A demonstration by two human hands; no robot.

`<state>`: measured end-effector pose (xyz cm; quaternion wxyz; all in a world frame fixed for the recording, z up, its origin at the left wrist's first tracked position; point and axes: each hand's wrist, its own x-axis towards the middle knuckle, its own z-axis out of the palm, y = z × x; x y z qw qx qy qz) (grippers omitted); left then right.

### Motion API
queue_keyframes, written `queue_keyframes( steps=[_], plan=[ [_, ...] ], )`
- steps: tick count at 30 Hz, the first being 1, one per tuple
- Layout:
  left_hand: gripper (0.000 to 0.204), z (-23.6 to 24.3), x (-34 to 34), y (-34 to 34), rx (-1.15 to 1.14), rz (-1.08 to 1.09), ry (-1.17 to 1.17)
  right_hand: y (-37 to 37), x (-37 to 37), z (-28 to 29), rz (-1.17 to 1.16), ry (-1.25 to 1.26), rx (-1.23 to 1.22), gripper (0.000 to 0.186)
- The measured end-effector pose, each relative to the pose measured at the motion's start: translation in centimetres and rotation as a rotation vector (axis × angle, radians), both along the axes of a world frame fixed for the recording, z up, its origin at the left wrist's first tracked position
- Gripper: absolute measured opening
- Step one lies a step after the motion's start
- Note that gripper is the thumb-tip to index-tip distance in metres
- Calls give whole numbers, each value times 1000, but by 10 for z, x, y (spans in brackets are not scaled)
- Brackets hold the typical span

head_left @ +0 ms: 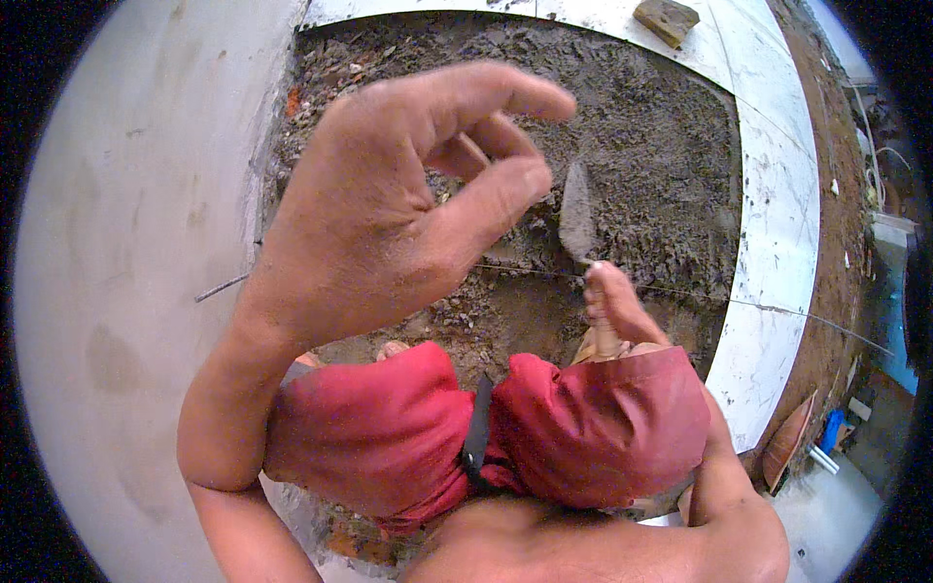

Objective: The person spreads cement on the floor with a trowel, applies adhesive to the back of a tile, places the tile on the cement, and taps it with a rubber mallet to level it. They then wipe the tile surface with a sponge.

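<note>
Raised close to the camera, my left hand [389, 189] has its thumb and fingers curved and apart, with nothing between them. It hides part of the wet grey mortar [661, 165] behind it. Beyond my right knee, my right hand [622, 306] is closed around the handle of a pointed trowel [577, 214]. The trowel's mortar-smeared blade points away from me, over or against the rough mortar; I cannot tell if it touches. My fingers cover most of the handle.
A thin string [671, 290] runs across the mortar bed. White slabs [777, 204] border it at the far side and right, with a brown stone [666, 21] on top. A pale wall or slab [126, 243] fills the left, near a short metal rod [222, 288]. Bare soil [844, 185] lies farther right.
</note>
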<state>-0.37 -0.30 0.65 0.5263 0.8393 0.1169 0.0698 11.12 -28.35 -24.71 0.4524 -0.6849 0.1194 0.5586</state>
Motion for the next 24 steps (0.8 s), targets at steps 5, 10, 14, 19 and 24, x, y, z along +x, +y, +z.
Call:
queue_keyframes(
  steps=[5,10,14,19,24],
  plan=[
    [32,-2,11,-3,6,33,-72,52,-26,-50,281,-278,418,25],
    [31,-2,14,-9,-5,21,-1,94,47,-8,894,-381,188,35],
    [31,8,17,-14,35,68,13,106,100,33,1485,-662,125,41],
    [37,37,7,-19,222,-10,158,74,90,62,1759,-792,-139,34],
    [36,41,5,-19,254,-36,122,53,84,100,1805,-832,-278,31]
  ],
)
